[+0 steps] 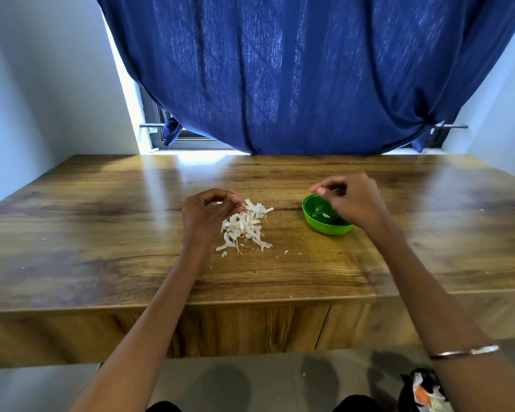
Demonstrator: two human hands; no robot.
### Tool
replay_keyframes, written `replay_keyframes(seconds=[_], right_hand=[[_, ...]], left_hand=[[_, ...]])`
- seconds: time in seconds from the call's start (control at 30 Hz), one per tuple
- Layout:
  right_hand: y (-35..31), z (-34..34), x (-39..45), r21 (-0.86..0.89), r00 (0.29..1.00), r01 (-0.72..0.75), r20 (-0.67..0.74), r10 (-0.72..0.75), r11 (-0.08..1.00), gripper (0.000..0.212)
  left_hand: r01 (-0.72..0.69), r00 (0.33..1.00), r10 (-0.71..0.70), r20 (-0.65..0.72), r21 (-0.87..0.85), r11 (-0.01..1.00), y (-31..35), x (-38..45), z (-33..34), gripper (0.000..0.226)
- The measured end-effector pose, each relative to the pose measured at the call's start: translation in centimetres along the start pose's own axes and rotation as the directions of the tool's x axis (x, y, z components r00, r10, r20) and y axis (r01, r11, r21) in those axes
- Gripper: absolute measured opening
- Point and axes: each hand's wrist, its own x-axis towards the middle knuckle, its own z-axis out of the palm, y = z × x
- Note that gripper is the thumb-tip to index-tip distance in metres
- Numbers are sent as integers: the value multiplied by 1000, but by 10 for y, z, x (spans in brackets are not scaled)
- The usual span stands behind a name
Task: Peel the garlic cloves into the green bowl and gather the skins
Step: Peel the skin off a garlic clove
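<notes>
A heap of papery white garlic skins (pixel 244 226) lies on the glossy wood-grain bench (pixel 101 227), touching the left hand (pixel 204 217), whose grip curls around a few skins. The right hand (pixel 350 200) pinches a small white piece directly above the round green plastic bowl (pixel 324 226), where one peeled clove (pixel 326 215) sits.

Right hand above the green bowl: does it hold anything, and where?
The right hand pinches a small white garlic piece between fingertips, above the round green plastic bowl; which part is unclear.
</notes>
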Motion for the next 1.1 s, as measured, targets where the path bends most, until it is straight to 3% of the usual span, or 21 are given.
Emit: replay_keyframes(seconds=[0.13,0.27,0.37,0.53,0.77,1.1], right_hand=[[-31,53,-10,230,990,87,93,-110,969,20],[-51,93,-10,389,983,148,46,-180,909,24],[-56,106,-8,413,965,249,-31,-259,876,16],[-50,113,-8,424,961,276,-106,-255,863,13],[-45,115,-8,427,964,239,-213,-159,872,5],[-48,116,-9,397,975,205,-165,-150,895,9]], left_hand=[[33,999,-33,-25,-11,999,-1,0,-2,27],[88,995,-88,-46,-11,996,1,0,-2,31],[121,991,-121,-49,1,993,1,2,-2,34],[165,985,-159,-71,86,983,-3,6,-3,30],[198,979,-197,57,-23,980,-2,3,-2,30],[1,1000,-4,12,255,967,-3,3,0,13]])
